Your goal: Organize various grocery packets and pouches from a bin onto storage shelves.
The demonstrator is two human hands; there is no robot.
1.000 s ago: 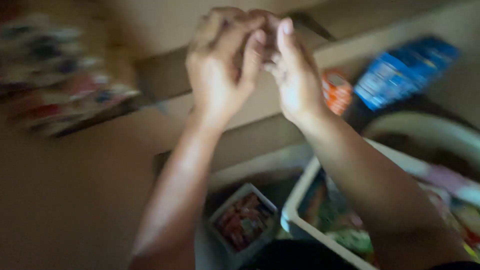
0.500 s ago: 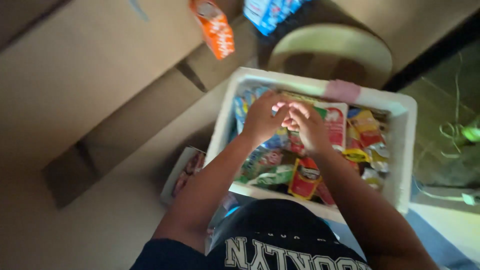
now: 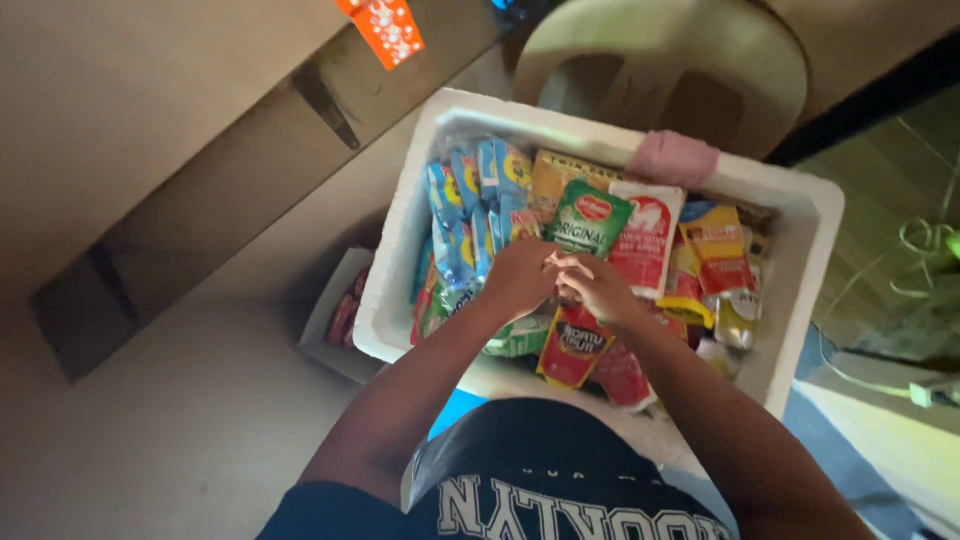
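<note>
A white foam box [image 3: 400,230] stands in front of me, packed with pouches and packets. My left hand [image 3: 518,278] and my right hand [image 3: 603,292] meet over its middle, fingertips pinched together on a small pale thing that I cannot make out. Just beyond the fingers stand a green pouch [image 3: 590,220] and a red-and-white pouch [image 3: 645,240]. Blue snack packets [image 3: 470,200] fill the left side. A red pouch [image 3: 572,345] lies under my right wrist.
A pink patch [image 3: 678,158] sits on the box's far rim. A round beige stool [image 3: 700,60] stands behind it. Brown cardboard [image 3: 200,200] lies to the left, with an orange packet [image 3: 385,28] above. A small box of packets [image 3: 340,310] rests beside the foam box.
My view has swung down from the raised hands to the foam box. Both hands, still joined, have come down over the pouches in its middle.
</note>
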